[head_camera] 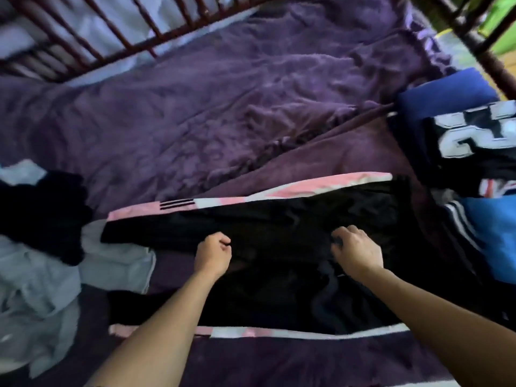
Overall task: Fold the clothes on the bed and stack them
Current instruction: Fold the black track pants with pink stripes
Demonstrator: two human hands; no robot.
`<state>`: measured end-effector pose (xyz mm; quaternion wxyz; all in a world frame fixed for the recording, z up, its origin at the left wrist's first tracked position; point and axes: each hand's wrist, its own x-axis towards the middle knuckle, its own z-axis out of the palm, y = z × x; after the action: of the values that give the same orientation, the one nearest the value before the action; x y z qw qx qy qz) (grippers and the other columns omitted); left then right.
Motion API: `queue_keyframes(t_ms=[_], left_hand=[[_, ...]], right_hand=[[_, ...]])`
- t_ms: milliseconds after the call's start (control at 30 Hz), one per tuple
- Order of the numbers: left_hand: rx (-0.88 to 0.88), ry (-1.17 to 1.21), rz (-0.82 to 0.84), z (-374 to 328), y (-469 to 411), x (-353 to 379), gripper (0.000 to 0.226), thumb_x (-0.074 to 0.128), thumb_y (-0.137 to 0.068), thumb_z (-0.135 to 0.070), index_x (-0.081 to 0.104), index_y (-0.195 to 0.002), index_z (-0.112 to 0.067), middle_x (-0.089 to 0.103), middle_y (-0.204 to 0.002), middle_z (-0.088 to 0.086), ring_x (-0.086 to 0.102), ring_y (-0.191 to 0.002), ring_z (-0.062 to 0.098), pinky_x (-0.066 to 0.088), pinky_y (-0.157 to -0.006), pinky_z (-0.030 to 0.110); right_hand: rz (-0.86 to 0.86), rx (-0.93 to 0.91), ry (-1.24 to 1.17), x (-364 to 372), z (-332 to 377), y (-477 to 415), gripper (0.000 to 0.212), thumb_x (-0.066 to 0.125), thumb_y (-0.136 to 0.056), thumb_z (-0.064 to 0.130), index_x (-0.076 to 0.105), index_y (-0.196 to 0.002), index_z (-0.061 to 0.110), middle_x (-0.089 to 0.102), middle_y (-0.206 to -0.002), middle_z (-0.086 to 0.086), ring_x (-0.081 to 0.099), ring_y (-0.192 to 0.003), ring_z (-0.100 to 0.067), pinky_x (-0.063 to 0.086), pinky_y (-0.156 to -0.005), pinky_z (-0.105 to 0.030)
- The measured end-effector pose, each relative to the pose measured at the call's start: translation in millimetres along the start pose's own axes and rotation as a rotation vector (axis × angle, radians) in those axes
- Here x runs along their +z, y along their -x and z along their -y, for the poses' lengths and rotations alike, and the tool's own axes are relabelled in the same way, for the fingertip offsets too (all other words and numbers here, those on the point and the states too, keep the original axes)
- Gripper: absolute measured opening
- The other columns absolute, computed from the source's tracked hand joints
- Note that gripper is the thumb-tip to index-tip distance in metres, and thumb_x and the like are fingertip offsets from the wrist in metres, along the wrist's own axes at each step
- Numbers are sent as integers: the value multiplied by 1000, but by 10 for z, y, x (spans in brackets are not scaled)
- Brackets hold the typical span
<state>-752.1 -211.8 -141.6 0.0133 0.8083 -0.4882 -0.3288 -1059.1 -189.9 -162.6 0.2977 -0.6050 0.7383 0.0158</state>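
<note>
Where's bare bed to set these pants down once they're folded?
Free: the wide purple blanket between the wooden rail and the black pants. Crowded: the unfolded heap at the left edge and the folded stack at the right.

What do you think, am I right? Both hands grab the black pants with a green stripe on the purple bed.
Not quite: the stripe is pink, not green, as the head view shows. The left hand and right hand do grab the black pants on the purple bed.
</note>
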Motion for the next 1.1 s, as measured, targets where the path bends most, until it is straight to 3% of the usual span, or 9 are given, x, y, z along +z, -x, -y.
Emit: queue_keyframes(t_ms=[267, 467, 633, 700, 800, 900, 967, 1033, 1100], left_hand=[[-223, 48, -63, 2137, -380, -573, 18, 61, -87, -13, 68, -103, -9, 69, -102, 12, 63, -98, 30, 49, -84, 33], [-199, 145, -377, 2941, -1201, -1337, 20, 56, -91, -15, 65, -102, -2, 66, -99, 20, 61, -96, 37, 43, -77, 35], [-296, 526, -310, 3001, -2035, -1409, 65, 66, -85, -41, 45, -138, -10, 50, -138, 10, 51, -122, 27, 42, -102, 35], [-320, 683, -297, 2994, -2225, -1233, 64, 75, -77, -32, 50, -133, -14, 56, -129, 7, 56, -114, 23, 48, -95, 33], [-258, 717, -447, 3049, -2231, -1135, 32, 71, -71, -4, 69, -102, -7, 66, -93, 4, 65, -88, 21, 51, -72, 20], [-235, 701, -525, 3301, -1920, -1145, 29, 70, -75, -1, 64, -104, -7, 62, -92, 1, 58, -80, 11, 42, -59, 4], [-316, 671, -520, 3507, -1595, -1064, 38, 75, -79, -14, 57, -113, -8, 60, -96, 2, 57, -82, 13, 47, -71, 14], [-366, 569, -517, 3668, -1260, -896, 39, 74, -80, -29, 56, -109, -9, 60, -92, 4, 58, -84, 21, 47, -77, 30], [-402, 454, -436, 3811, -899, -654, 39, 72, -80, -39, 58, -102, -10, 62, -97, 9, 60, -91, 27, 43, -75, 32]], right_hand=[[145, -105, 145, 917, 1380, -191, 35, 55, -92, 34, 57, -126, 26, 55, -122, 0, 55, -111, -24, 42, -75, -32], [82, -178, 160, 1522, 2363, -544, 44, 58, -89, 32, 52, -132, 22, 50, -131, -5, 46, -123, -28, 46, -87, -40], [238, -184, 223, 2078, 2845, -768, 72, 63, -88, 39, 26, -149, 31, 20, -157, -6, 28, -139, -32, 39, -103, -46], [323, -143, 277, 2303, 2811, -756, 83, 66, -86, 40, 14, -152, 35, 1, -162, -5, 11, -146, -31, 32, -110, -49], [325, -149, 336, 2403, 2696, -773, 91, 67, -85, 43, 6, -152, 40, -10, -162, -1, 1, -148, -26, 31, -111, -52], [354, -183, 362, 2325, 2661, -815, 93, 68, -83, 47, 4, -152, 41, -10, -162, 1, 3, -148, -25, 33, -110, -52], [378, -159, 370, 2248, 2707, -778, 92, 68, -83, 46, 7, -152, 39, -7, -162, -1, 6, -148, -26, 32, -110, -52], [235, -198, 375, 2200, 2758, -612, 81, 66, -83, 38, 21, -151, 31, 9, -160, -8, 19, -144, -32, 35, -104, -53], [-36, -401, 329, 2226, 2769, -302, 54, 59, -80, 31, 50, -133, 19, 43, -139, -14, 44, -122, -38, 45, -88, -51]])
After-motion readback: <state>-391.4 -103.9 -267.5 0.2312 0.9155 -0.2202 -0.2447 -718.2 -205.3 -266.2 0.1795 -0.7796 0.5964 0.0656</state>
